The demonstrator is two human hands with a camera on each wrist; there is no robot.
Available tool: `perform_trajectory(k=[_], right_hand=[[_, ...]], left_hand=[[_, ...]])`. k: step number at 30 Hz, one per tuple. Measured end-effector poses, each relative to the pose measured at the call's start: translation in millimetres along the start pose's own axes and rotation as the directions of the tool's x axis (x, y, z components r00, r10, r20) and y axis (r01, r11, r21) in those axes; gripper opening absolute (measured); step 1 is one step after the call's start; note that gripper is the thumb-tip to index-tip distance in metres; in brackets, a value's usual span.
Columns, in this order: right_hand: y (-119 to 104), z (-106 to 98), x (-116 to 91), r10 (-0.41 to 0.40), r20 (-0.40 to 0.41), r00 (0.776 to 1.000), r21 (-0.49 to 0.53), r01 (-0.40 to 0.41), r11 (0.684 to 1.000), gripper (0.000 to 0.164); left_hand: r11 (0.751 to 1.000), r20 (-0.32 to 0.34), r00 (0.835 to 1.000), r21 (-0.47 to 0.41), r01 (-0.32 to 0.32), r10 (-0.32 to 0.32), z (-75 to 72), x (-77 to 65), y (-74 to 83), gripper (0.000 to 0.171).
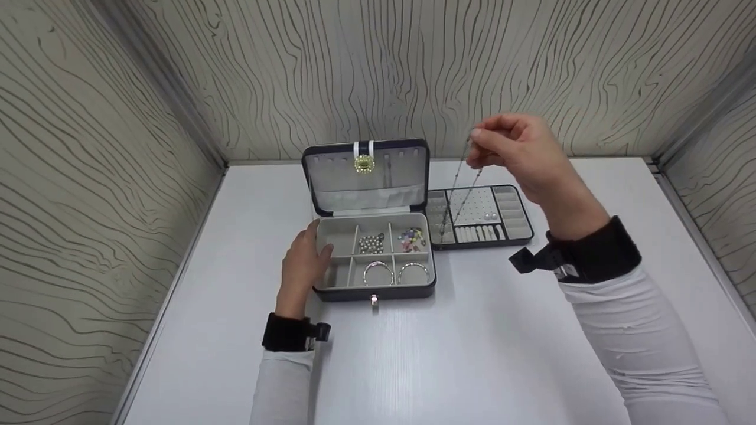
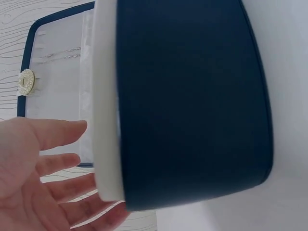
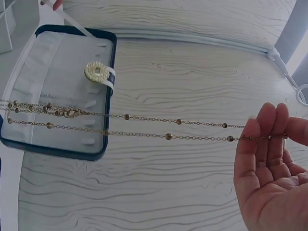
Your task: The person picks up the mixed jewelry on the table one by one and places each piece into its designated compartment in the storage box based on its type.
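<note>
My right hand (image 1: 522,150) is raised above the table and pinches a thin beaded chain necklace (image 3: 168,136). The necklace hangs down in two strands in front of the tray; small dark beads and a clasp show in the right wrist view. My left hand (image 1: 304,260) rests at the left wall of the open jewelry box (image 1: 375,292), fingers outside and thumb over the rim. Fingers are fairly straight in the left wrist view. Inside the box's compartments lie silvery beads (image 1: 372,244), colourful small pieces (image 1: 411,239) and two bangles (image 1: 378,273).
The box's lid (image 1: 366,177) stands upright, with a gold round clasp (image 1: 364,164) on its strap and a chain (image 1: 387,170) hanging inside. Right of the box lies a divided tray (image 1: 520,239) with pearl-like earrings (image 1: 490,216) and rings. A patterned wall stands behind the white table (image 1: 472,354).
</note>
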State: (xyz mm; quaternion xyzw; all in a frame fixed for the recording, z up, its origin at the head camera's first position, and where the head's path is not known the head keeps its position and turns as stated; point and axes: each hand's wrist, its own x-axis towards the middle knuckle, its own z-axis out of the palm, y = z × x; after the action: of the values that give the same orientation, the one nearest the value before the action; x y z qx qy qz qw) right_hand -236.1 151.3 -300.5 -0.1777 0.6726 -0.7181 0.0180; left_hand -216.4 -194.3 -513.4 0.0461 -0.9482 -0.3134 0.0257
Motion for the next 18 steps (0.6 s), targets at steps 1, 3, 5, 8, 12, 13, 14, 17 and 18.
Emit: perform_trajectory(k=[1, 3, 5, 8, 12, 13, 14, 17, 18], right_hand=[[1.2, 5.2, 1.4, 0.011, 0.012, 1.0, -0.014, -0.011, 1.0, 0.013], [3.9, 15.0, 4.9, 0.026, 0.032, 0.999, -0.036, -0.025, 0.999, 0.014], [6.8, 24.0, 9.2, 0.042, 0.044, 0.998, -0.035, -0.04, 0.999, 0.016], [10.7, 35.1, 17.3, 0.058, 0.053, 0.997, -0.013, -0.057, 0.998, 0.016], [13.7, 45.4, 29.5, 0.093, 0.053, 0.994, 0.036, -0.095, 0.995, 0.013], [13.9, 47.4, 32.5, 0.103, 0.051, 0.993, 0.047, -0.106, 0.993, 0.013], [14.0, 49.4, 35.6, 0.115, 0.048, 0.992, 0.061, -0.118, 0.991, 0.014], [13.4, 54.8, 44.4, 0.141, 0.037, 0.989, 0.087, -0.144, 0.986, 0.013], [13.1, 56.4, 47.2, 0.145, 0.032, 0.989, 0.091, -0.147, 0.985, 0.013]], left_hand=[[1.0, -0.01, 1.0, 0.008, -0.006, 0.006, 0.0, 0.3, 0.2, 0.062], [1.0, -0.034, 0.999, 0.02, -0.022, 0.023, -0.1, 0.9, 1.5, 0.061], [0.999, -0.07, 0.997, 0.034, -0.041, 0.044, -1.0, 1.1, 3.1, 0.061], [0.995, -0.144, 0.986, 0.062, -0.077, 0.085, -2.6, 0.9, 8.6, 0.058], [0.977, -0.244, 0.95, 0.141, -0.163, 0.193, -4.1, 0.4, 22.5, 0.049], [0.968, -0.259, 0.939, 0.166, -0.187, 0.225, -4.2, 0.9, 26.6, 0.047], [0.96, -0.266, 0.93, 0.188, -0.209, 0.255, -4.0, 1.5, 30.6, 0.045], [0.936, -0.25, 0.914, 0.234, -0.265, 0.321, -2.4, 5.0, 40.9, 0.04], [0.929, -0.237, 0.912, 0.244, -0.277, 0.334, -1.3, 6.8, 43.7, 0.039]])
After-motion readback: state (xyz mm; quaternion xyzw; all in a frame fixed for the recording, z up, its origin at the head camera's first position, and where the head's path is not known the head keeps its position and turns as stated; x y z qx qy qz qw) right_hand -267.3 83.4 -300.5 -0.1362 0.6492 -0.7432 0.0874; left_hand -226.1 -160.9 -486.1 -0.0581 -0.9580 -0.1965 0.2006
